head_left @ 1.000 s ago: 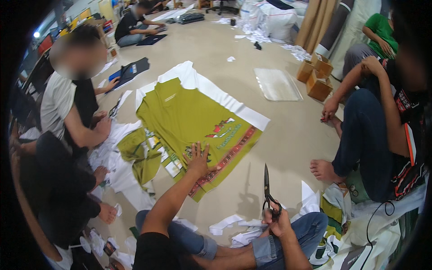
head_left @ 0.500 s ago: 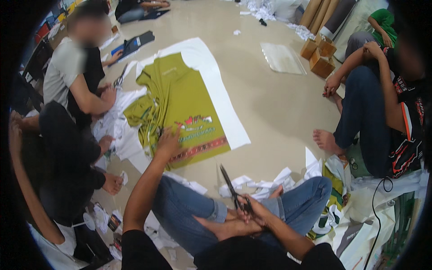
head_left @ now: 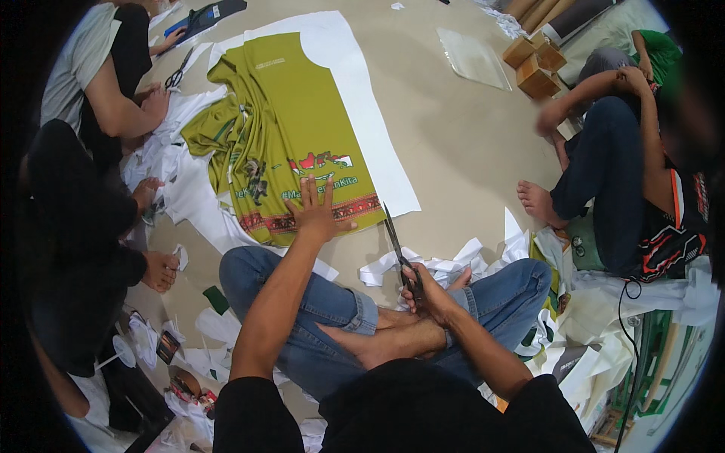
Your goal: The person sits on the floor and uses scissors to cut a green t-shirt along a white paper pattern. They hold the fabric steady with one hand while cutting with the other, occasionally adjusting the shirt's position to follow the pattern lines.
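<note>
An olive-green printed garment piece [head_left: 294, 113] lies on the floor over a larger white sheet [head_left: 370, 113], its left part bunched in folds. My left hand [head_left: 317, 215] presses flat on the garment piece, fingers spread, just above the patterned red band [head_left: 343, 210] along its near edge. In my right hand [head_left: 428, 291] are long dark scissors [head_left: 394, 240], gripped by the handles. Their tip points away from me, beside the garment's near right corner. Whether the tip touches the cloth I cannot tell. The blades look nearly together.
White offcuts [head_left: 457, 258] lie before my crossed legs. A person at the left sits by white scraps and another pair of scissors [head_left: 177, 69]. Someone sits at the right, near cardboard boxes [head_left: 538, 72] and a clear plastic sheet [head_left: 474, 59]. A black cable [head_left: 624, 340] trails at the lower right.
My left hand has slid right over the garment piece and spread its fingers. My right hand has moved the scissors forward to the near right corner. The whole view has shifted.
</note>
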A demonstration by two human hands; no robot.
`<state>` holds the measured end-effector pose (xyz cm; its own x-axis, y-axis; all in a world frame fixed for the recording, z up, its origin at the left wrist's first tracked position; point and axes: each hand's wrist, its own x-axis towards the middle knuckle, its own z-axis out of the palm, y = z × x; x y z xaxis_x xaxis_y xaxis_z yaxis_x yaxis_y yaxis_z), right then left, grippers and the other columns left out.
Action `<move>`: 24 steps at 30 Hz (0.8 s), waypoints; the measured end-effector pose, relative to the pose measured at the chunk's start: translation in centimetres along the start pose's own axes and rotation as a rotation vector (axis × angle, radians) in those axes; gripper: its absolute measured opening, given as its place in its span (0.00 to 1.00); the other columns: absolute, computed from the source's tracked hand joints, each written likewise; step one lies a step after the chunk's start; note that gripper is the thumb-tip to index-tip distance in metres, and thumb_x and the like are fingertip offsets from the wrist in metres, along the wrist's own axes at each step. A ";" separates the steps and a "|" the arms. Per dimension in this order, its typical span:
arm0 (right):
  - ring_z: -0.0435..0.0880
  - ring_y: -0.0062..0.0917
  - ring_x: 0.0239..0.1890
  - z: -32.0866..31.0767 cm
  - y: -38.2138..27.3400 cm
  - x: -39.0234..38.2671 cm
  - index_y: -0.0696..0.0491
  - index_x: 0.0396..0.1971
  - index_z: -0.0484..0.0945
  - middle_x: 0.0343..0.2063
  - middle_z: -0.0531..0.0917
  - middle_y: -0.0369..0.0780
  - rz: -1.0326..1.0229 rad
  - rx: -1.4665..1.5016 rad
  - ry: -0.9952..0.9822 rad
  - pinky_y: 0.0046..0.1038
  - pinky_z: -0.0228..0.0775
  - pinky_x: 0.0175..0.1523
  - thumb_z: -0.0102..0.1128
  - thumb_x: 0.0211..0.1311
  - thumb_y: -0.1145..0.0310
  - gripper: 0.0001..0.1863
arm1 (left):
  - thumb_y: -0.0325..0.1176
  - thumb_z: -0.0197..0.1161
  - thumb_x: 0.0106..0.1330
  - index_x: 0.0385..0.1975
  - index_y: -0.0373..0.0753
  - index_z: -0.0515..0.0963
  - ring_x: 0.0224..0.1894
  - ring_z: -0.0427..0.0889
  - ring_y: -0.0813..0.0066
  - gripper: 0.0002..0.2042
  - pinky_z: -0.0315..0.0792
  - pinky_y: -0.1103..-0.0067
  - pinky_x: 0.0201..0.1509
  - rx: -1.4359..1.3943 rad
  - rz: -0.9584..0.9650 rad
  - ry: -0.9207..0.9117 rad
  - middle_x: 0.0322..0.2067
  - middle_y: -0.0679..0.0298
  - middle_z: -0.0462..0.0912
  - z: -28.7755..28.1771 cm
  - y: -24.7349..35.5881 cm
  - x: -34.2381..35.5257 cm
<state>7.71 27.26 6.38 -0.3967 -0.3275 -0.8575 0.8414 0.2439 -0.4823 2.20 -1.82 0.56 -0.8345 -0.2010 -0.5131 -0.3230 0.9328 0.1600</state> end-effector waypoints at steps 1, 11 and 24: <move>0.68 0.18 0.20 0.1 0.0 0.0 0.44 0.60 0.62 0.20 0.68 0.30 0.019 -0.005 -0.003 0.24 0.60 0.26 0.54 0.70 0.41 0.29 | 0.80 0.57 0.49 0.77 0.50 0.29 0.78 0.22 0.49 0.64 0.29 0.33 0.70 0.035 -0.011 -0.010 0.76 0.46 0.24 0.1 0.3 -0.4; 0.63 0.18 0.25 0.5 0.3 0.3 0.40 0.49 0.68 0.23 0.64 0.29 0.024 -0.015 0.057 0.22 0.55 0.34 0.51 0.70 0.39 0.21 | 0.74 0.66 0.47 0.77 0.43 0.39 0.79 0.28 0.45 0.65 0.30 0.40 0.74 -0.124 0.188 0.401 0.76 0.42 0.31 1.0 1.2 1.7; 0.64 0.17 0.25 0.9 -0.3 -0.1 0.43 0.54 0.71 0.23 0.67 0.28 0.053 -0.006 0.132 0.22 0.55 0.32 0.54 0.70 0.44 0.23 | 0.77 0.66 0.42 0.78 0.46 0.38 0.79 0.26 0.48 0.67 0.32 0.38 0.73 -0.020 0.193 0.171 0.77 0.48 0.30 1.1 1.9 2.1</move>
<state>7.77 26.42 6.77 -0.3974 -0.1909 -0.8976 0.8601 0.2633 -0.4369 0.26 -0.11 -1.14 -0.9444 -0.0695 -0.3213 -0.1580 0.9531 0.2582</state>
